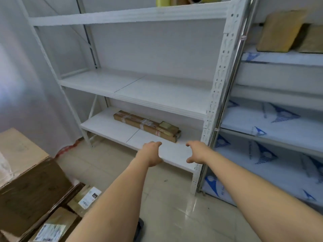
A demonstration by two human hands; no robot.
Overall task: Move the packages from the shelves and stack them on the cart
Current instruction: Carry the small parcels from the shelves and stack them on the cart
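Observation:
A long flat brown cardboard package (146, 125) with tape and labels lies on the lowest board of the white shelf unit (111, 126), toward the back. Both my arms stretch out toward it. My left hand (151, 152) hangs over the front edge of that board, fingers loosely curled, holding nothing. My right hand (196, 151) hovers beside it to the right, fingers spread, also holding nothing. Neither hand touches the package. At the lower left, several brown boxes (29, 187) with white labels are stacked; the cart under them is hidden.
The middle shelf board (139, 91) is bare. A yellow-green item (162, 1) sits on the top board. To the right stands a second rack (272, 128) covered in blue-printed film, with tan padded packages (279, 30) on its upper level. Beige tiled floor lies below.

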